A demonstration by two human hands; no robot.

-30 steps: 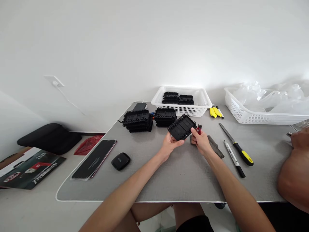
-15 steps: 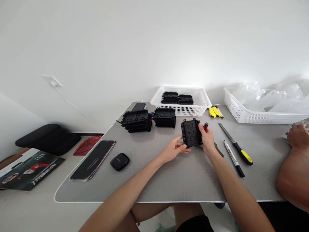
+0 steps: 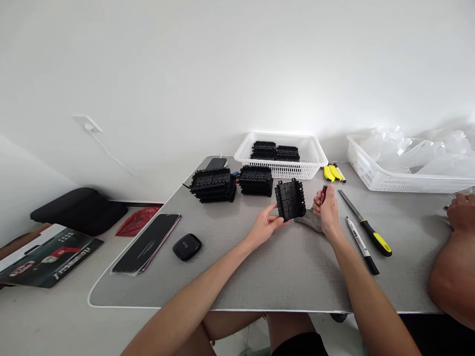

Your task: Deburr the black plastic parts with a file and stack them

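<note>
My left hand grips the lower left corner of a black plastic part, a square panel with toothed edges, tilted up above the table. My right hand, closed and a little apart from the part, holds a small dark red tool; its kind is hidden by the fingers. Beneath and between both hands lies a grey cloth. Two stacks of similar black parts, a left stack and a right stack, stand behind my left hand.
A white basket holds more black parts; another basket holds plastic bags. To the right lie a file, a marker and yellow-handled tools. A phone and black case lie left. Another person's arm rests at right.
My right hand has let go of the black part and moved right, still holding the red tool. The part is now only in my left hand, and more of the grey cloth shows.
</note>
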